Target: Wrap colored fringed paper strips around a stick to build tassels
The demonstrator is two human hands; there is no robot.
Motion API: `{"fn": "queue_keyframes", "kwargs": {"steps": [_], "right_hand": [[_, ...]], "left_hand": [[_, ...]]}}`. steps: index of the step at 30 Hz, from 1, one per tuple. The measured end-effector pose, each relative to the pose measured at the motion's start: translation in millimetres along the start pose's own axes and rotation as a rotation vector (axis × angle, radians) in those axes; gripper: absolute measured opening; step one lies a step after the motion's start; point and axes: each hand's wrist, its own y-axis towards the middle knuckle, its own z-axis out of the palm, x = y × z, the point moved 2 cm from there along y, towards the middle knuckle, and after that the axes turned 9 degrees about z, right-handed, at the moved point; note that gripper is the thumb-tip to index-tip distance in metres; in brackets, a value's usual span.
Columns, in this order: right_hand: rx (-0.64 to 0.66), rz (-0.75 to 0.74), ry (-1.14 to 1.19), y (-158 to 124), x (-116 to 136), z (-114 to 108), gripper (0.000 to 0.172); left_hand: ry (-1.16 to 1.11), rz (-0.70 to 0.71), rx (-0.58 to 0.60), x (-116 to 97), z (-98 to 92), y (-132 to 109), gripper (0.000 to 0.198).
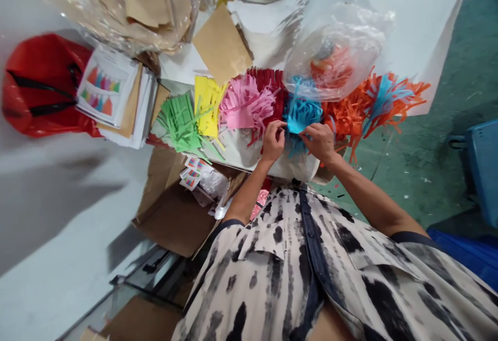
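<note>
At the table's near edge, my right hand (pixel 319 141) pinches the lower right edge of a blue fringed paper tassel (pixel 302 115). My left hand (pixel 274 140) is closed at the tassel's left edge, thumb and finger together on the paper. To the left of the blue paper lie dark red fringed paper (pixel 277 84), a pink bunch (pixel 246 103), a yellow one (pixel 209 105) and a green one (pixel 179 120). Orange fringed paper (pixel 346 115) spreads on the right, with some light blue strips (pixel 389 94) among it.
A clear plastic bag (pixel 342 45) with orange paper inside sits behind the blue tassel. Brown envelopes (pixel 223 42), printed cards (pixel 107 86) and a red bag (pixel 42 86) lie further left. An open cardboard box (pixel 163 216) stands below the table edge.
</note>
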Motion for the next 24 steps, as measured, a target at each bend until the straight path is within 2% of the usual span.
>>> {"fn": "queue_keyframes", "kwargs": {"steps": [5, 9, 12, 15, 20, 24], "right_hand": [[0.071, -0.002, 0.293, 13.0, -7.1, -8.2, 0.031], [0.162, -0.013, 0.391, 23.5, -10.6, -15.4, 0.04], [0.176, -0.019, 0.321, 24.6, -8.0, -19.6, 0.032], [0.184, -0.057, 0.14, 20.2, 2.5, -20.1, 0.026], [0.089, -0.045, -0.075, 13.5, 20.0, -15.1, 0.03], [0.039, 0.041, 0.001, 16.5, 17.3, -12.6, 0.024]], "left_hand": [[-0.123, -0.085, 0.055, 6.6, 3.0, 9.7, 0.028], [-0.265, -0.203, 0.063, 16.1, 10.1, 14.2, 0.03], [-0.374, -0.344, 0.079, 24.3, 17.4, 13.5, 0.031], [-0.404, -0.423, 0.08, 28.5, 23.7, 13.0, 0.035], [-0.421, -0.473, 0.024, 26.3, 26.8, 14.8, 0.032], [-0.372, -0.459, 0.033, 21.5, 23.1, 15.3, 0.023]]}}
